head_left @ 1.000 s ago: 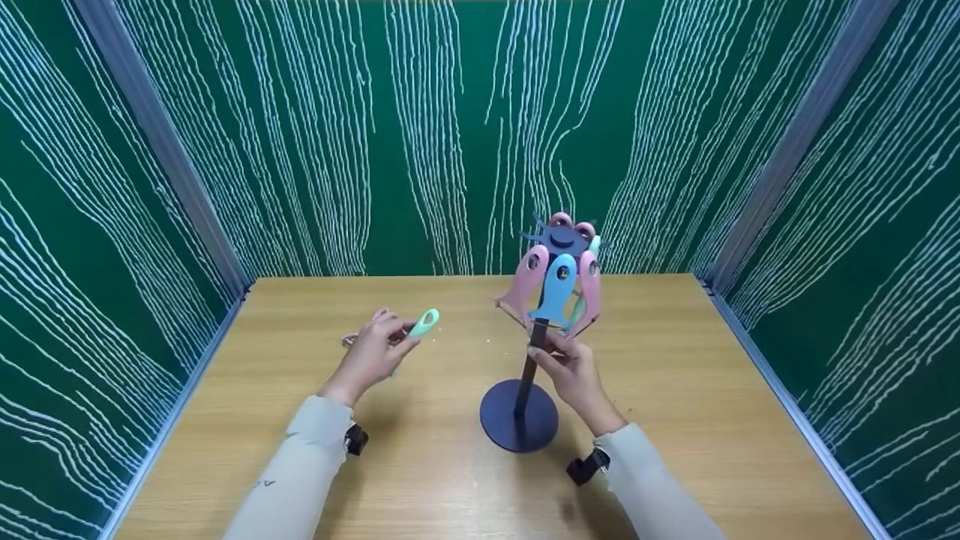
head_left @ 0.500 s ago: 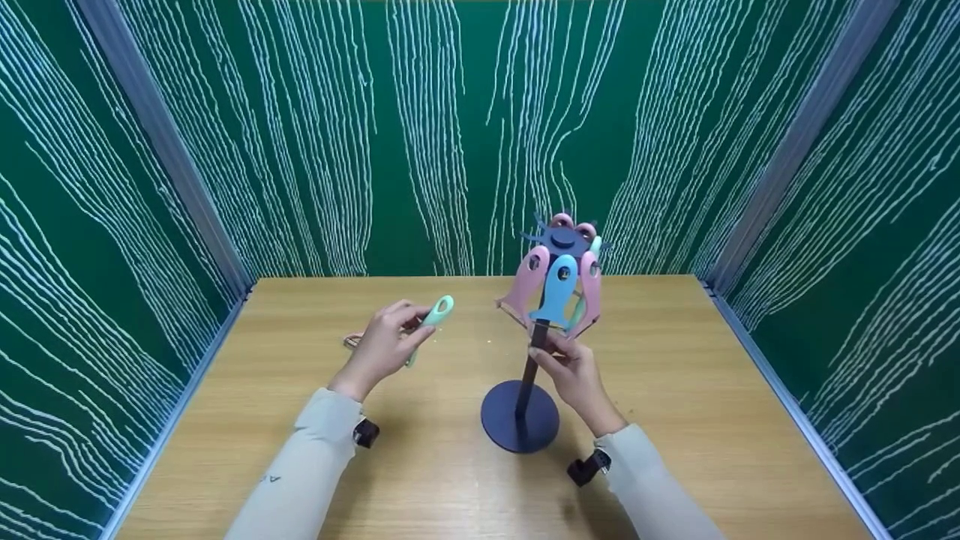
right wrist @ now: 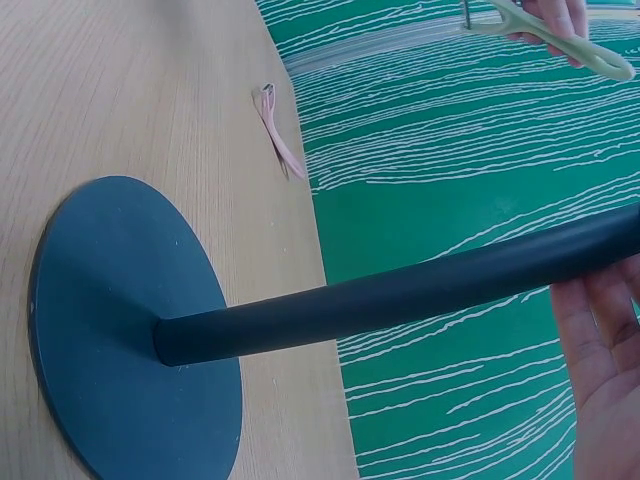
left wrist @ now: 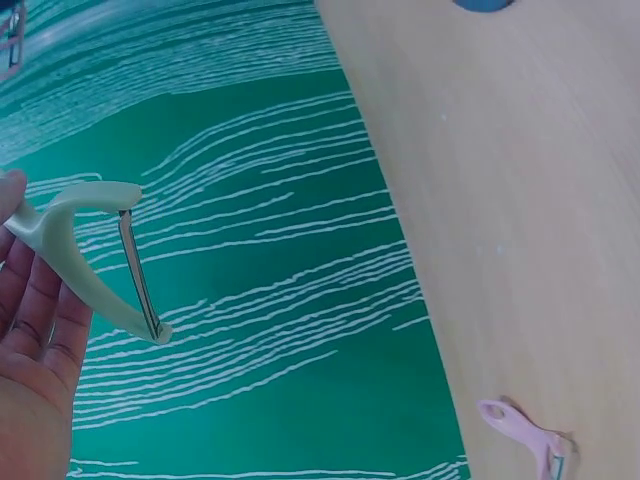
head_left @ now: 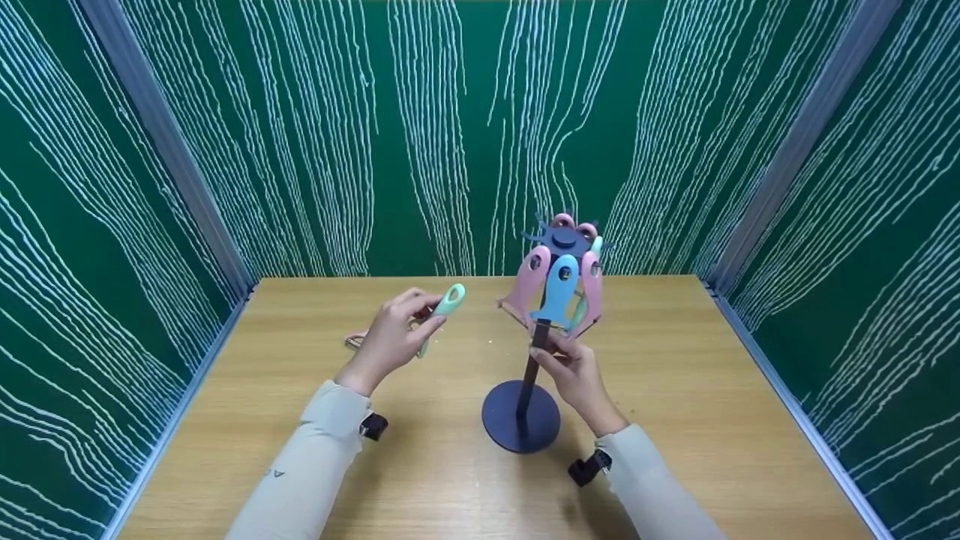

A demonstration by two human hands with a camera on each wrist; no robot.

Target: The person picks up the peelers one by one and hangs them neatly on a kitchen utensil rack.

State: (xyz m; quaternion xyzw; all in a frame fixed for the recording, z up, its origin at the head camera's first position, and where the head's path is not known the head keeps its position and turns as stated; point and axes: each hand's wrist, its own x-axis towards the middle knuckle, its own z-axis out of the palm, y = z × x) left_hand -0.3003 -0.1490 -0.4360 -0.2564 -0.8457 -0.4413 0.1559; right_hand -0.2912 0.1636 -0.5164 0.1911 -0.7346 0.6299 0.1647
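My left hand (head_left: 391, 334) pinches a mint-green Y-shaped peeler (head_left: 449, 301) above the table, its looped handle end pointing up and right. In the left wrist view the forked head of this peeler (left wrist: 68, 257) and its metal blade show past the fingers. My right hand (head_left: 576, 373) holds the post of a dark rotating-style stand (head_left: 528, 386), just under the hanging peelers. From the stand's hooks hang a pink peeler (head_left: 527, 283), a blue peeler (head_left: 558, 291) and another pink peeler (head_left: 591, 289) in front, with more pink and green ones partly hidden behind.
A pink peeler (head_left: 354, 340) lies on the wooden table (head_left: 420, 465), partly behind my left hand. The round base (head_left: 499, 420) of the stand rests on the table between my forearms. Green walls (head_left: 420, 135) with white lines enclose the table at the back and sides.
My left hand has lifted the green peeler and moved it right and away from me, towards the stand. The pink peeler stays on the table. My right hand stays on the post.
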